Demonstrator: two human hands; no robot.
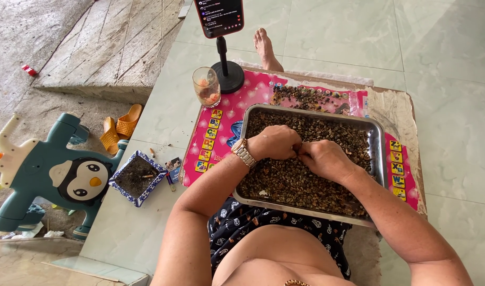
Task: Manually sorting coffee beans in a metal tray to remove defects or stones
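Note:
A rectangular metal tray [377, 139] full of small dark snail shells [285, 182] lies on a pink mat [237, 103] in front of me. Both hands hover over the middle of the tray with knuckles up. My left hand [274, 142], with a metal watch on the wrist, is curled, fingers meeting those of my right hand [324, 158]. The fingertips pinch together over the shells; what they hold is hidden under the fingers. A heap of shells [301, 98] lies on the mat behind the tray.
A glass [206, 87] and a phone on a black round-based stand [221, 32] sit at the mat's far left. A blue-patterned square dish [137, 177] with ash lies on the floor at left, beside a small box. A penguin toy, orange sandals and a bare foot [265, 47] are nearby.

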